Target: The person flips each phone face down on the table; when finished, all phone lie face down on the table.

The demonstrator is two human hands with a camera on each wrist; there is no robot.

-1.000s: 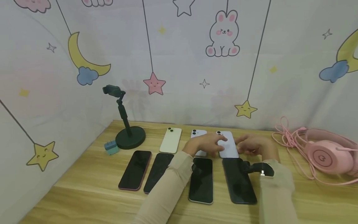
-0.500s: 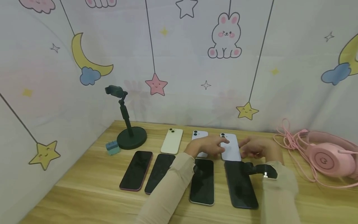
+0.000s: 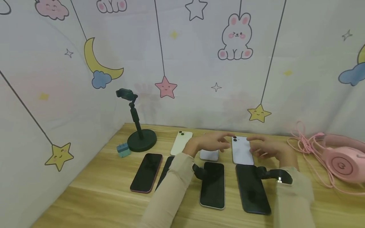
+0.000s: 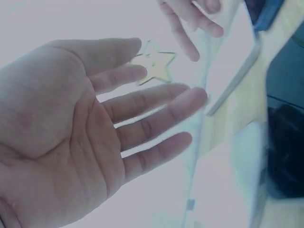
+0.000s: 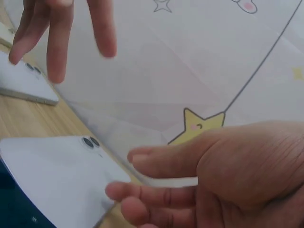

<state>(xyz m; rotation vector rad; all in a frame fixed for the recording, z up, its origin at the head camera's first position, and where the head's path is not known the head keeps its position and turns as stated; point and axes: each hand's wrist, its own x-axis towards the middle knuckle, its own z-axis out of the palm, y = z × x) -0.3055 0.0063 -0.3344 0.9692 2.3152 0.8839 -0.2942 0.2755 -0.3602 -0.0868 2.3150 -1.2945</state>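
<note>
In the head view my left hand (image 3: 212,142) hovers over a pale phone (image 3: 209,155), partly hiding it. Its fingers are straight and spread; the left wrist view shows the bare palm (image 4: 66,128) with nothing in it. Right of it lies another pale phone (image 3: 242,151), camera side up, in the back row. My right hand (image 3: 268,148) is at that phone's right edge, thumb and fingers relaxed and holding nothing. In the right wrist view its fingertips (image 5: 118,190) overlap the phone's edge (image 5: 61,175).
A cream phone (image 3: 179,144) also lies in the back row. Several dark-screened phones (image 3: 212,186) form the front row. A black stand (image 3: 142,141) and a teal block (image 3: 123,150) are at left; pink headphones (image 3: 342,163) with a cable lie right. A patterned curtain (image 3: 199,110) hangs behind.
My left hand has come up off the right-hand pale phone, its fingers straightening. That phone sits straighter, slightly right of before. My right fingers have lifted a little. The head view has turned slightly left.
</note>
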